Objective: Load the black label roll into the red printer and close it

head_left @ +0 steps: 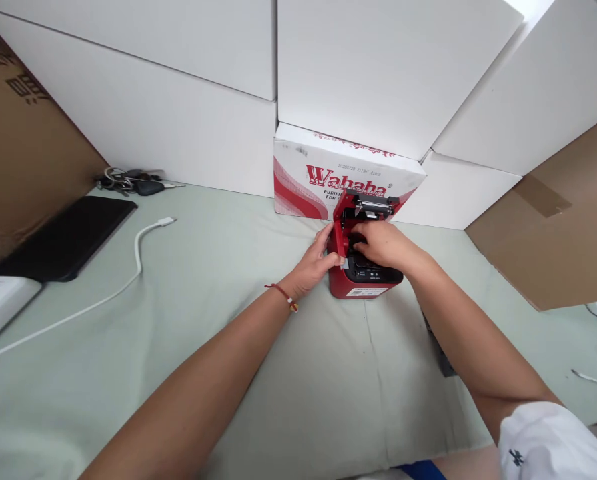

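Note:
A red and black label printer [365, 287] stands on the cloth-covered table with its lid [371, 203] raised. My left hand [315, 262] grips the printer's left side, thumb at the front corner and fingers along the wall. By the thumb tip is a small pale grey piece [343, 264]; I cannot tell whether it belongs to the printer. My right hand [382, 243] reaches into the open compartment with its fingers bent down. What these fingertips touch or hold is hidden inside.
Behind the printer stands a Wahaha carton [298, 167] against white boxes [178, 113]. Keys [133, 180], a black tablet-like slab [73, 233] and a white cable [138, 253] lie left. A dark grey object [443, 357] is partly under my right forearm. Cardboard [553, 220] borders the right.

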### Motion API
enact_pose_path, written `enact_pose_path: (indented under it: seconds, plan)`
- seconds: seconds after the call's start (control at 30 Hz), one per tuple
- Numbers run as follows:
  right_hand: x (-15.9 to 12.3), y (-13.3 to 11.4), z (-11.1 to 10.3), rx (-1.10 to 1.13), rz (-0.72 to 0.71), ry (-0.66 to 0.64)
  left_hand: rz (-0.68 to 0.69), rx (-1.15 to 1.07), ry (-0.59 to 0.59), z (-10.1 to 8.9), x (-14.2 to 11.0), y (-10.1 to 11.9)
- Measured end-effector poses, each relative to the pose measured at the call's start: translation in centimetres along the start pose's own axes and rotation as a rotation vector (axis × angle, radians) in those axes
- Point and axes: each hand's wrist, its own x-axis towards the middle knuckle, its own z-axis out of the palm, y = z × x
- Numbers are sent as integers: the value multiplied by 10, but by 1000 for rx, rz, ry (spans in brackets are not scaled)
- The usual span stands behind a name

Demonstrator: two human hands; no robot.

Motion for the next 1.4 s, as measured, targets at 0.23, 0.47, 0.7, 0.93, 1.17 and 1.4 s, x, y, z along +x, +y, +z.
enact_pose_path:
  seconds: [0.23, 0.47, 0.7, 0.93, 1.17, 1.4]
  plan:
    - [-85, 13, 62, 221, -385, 675, 7, -14, 7, 3, -4, 7]
    - [-118, 5, 116, 127, -359, 872, -40, -86, 49, 9, -11, 18]
    - [-114, 2, 126, 194, -331, 969, 31, 127, 333, 0, 23, 34]
    - [-116, 2, 132, 202, -315, 940, 86, 149, 240, 8, 59, 74]
    - [-117, 1, 133, 220, -310, 966, 233, 372, 186, 7, 2, 69]
    - [-117, 0, 132, 234, -313, 978, 504, 587, 100, 5, -22, 46]
